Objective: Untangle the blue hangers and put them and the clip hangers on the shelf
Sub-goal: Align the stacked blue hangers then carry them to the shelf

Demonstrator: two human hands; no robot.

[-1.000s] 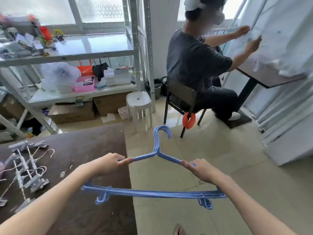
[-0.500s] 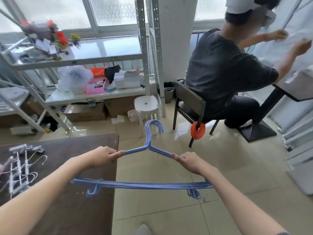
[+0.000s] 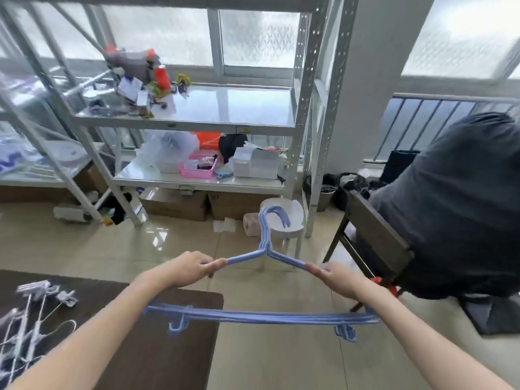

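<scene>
A stacked bundle of blue hangers [image 3: 261, 316] hangs in the air in front of me, hooks pointing away toward the shelf. My left hand [image 3: 185, 268] grips the bundle's left shoulder and my right hand [image 3: 337, 280] grips its right shoulder. The white metal shelf [image 3: 197, 123] stands ahead, its middle level partly bare on the right. The white clip hangers [image 3: 33, 313] lie in a loose pile on the dark table [image 3: 157, 347] at the lower left, away from both hands.
A seated person in a dark shirt [image 3: 455, 215] on a wooden chair [image 3: 374, 237] is close on the right. A white stool [image 3: 284, 220] stands before the shelf post. Toys [image 3: 140, 77] crowd the shelf's left; boxes and a pink basket [image 3: 199, 166] fill the lower level.
I have walked toward the shelf with the blue hangers held in both hands. The shelf and seated person now appear much closer, and the table has dropped to the lower left.
</scene>
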